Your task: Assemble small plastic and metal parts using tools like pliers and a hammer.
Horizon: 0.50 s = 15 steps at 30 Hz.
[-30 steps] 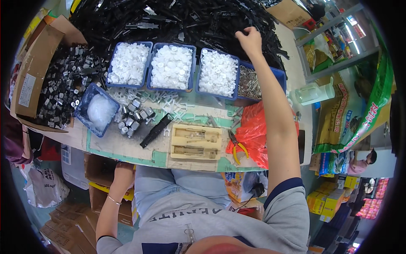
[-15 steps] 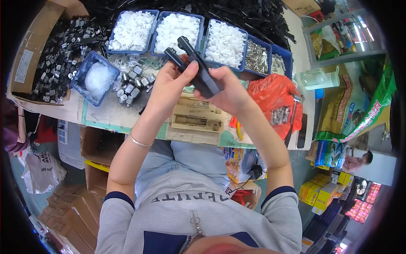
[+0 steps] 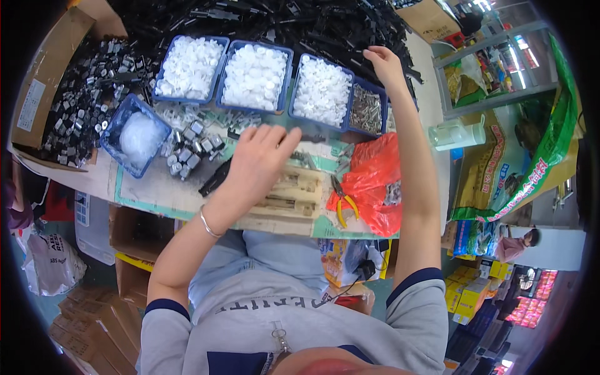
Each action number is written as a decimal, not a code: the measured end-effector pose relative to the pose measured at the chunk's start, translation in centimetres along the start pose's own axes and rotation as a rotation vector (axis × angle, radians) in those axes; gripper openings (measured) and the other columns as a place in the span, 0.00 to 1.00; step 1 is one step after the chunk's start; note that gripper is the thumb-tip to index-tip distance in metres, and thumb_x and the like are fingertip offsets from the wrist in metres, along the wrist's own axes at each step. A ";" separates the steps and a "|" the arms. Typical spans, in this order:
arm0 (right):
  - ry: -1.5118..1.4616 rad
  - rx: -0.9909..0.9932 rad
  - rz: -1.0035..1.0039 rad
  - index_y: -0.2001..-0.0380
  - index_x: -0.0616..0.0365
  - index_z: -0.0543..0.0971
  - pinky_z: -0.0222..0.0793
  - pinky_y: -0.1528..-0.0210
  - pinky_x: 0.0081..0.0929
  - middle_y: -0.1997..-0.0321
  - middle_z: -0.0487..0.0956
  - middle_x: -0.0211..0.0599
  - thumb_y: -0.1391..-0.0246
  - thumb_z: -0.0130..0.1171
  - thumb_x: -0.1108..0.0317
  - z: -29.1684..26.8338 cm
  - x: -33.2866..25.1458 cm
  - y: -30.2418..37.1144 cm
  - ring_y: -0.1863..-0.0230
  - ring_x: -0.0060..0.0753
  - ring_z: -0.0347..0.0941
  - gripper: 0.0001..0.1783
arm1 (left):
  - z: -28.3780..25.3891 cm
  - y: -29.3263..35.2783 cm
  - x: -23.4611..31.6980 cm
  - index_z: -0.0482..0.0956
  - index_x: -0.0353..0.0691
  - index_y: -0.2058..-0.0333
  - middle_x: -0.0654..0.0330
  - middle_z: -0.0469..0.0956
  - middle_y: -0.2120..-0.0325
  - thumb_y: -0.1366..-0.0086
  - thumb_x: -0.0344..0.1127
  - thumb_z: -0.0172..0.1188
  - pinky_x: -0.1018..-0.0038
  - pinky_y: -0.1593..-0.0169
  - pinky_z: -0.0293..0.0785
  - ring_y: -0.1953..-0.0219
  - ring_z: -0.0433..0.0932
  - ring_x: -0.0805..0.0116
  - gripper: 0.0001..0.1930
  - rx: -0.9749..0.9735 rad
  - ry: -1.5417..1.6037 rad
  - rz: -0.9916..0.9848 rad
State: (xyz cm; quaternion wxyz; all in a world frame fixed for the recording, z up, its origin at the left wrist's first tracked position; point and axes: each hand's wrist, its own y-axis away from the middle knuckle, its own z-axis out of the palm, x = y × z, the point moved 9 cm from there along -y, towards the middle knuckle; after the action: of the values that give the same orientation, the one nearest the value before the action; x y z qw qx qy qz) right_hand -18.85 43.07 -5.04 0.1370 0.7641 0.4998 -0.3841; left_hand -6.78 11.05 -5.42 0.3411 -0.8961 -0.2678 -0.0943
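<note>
My left hand (image 3: 259, 159) is curled over the pale wooden jig (image 3: 287, 203). Its fingers point away from me, and whatever lies under them is hidden. A dark elongated piece (image 3: 312, 137) shows blurred just past the fingertips. Beside my left wrist a black plastic part (image 3: 215, 179) rests on the table, partly covered. My right hand (image 3: 386, 65) is stretched to the far right, at the edge of a heap of black plastic parts (image 3: 312, 31). Its thumb and fingertips are pinched against a black piece there.
Blue bins (image 3: 290, 81) of white plastic pieces stand across the table, with a bin of metal pins (image 3: 365, 109) alongside. A blue tub (image 3: 136, 134), loose metallic blocks (image 3: 194, 147), yellow-handled pliers (image 3: 345, 206), a red plastic bag (image 3: 375, 181) and a clear cup (image 3: 459, 133) surround the work area.
My hands have parted from the two black parts they held together. The left came down over the jig; the right reached far right to the heap. The pliers have come into view.
</note>
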 end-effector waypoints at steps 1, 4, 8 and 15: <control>0.081 0.097 0.007 0.58 0.64 0.78 0.68 0.52 0.27 0.58 0.80 0.48 0.56 0.63 0.56 -1.4 3.9 -3.2 0.56 0.38 0.77 0.25 | 0.9 -0.2 0.2 0.74 0.37 0.57 0.59 0.72 0.68 0.54 0.23 0.55 0.68 0.58 0.64 0.63 0.71 0.63 0.21 -0.018 -0.018 0.027; 0.311 0.153 0.151 0.52 0.60 0.75 0.66 0.46 0.34 0.51 0.76 0.49 0.58 0.62 0.49 -2.1 8.4 -8.8 0.51 0.47 0.74 0.33 | 2.2 0.0 -0.3 0.73 0.35 0.55 0.58 0.70 0.69 0.50 0.27 0.52 0.68 0.59 0.63 0.64 0.71 0.62 0.20 -0.080 -0.113 0.044; 0.418 0.196 0.166 0.44 0.56 0.69 0.61 0.40 0.39 0.40 0.68 0.49 0.58 0.60 0.41 -2.2 10.6 -15.1 0.42 0.51 0.66 0.41 | 2.6 -0.1 -0.4 0.73 0.36 0.55 0.59 0.70 0.69 0.50 0.28 0.53 0.69 0.60 0.63 0.65 0.71 0.64 0.20 -0.127 -0.119 0.036; 0.169 0.083 0.286 0.40 0.55 0.64 0.50 0.35 0.40 0.38 0.66 0.49 0.61 0.56 0.32 -1.9 19.6 -24.5 0.36 0.53 0.59 0.50 | 1.3 -0.2 0.0 0.74 0.37 0.55 0.62 0.71 0.69 0.53 0.27 0.55 0.71 0.62 0.62 0.66 0.72 0.67 0.22 -0.182 -0.027 0.027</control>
State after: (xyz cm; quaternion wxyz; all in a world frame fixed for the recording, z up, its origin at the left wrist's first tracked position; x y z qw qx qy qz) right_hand -35.27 68.43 -13.70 0.1159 0.8620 0.3795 -0.3155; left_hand -6.95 12.07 -6.29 0.2558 -0.9282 -0.2505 -0.1018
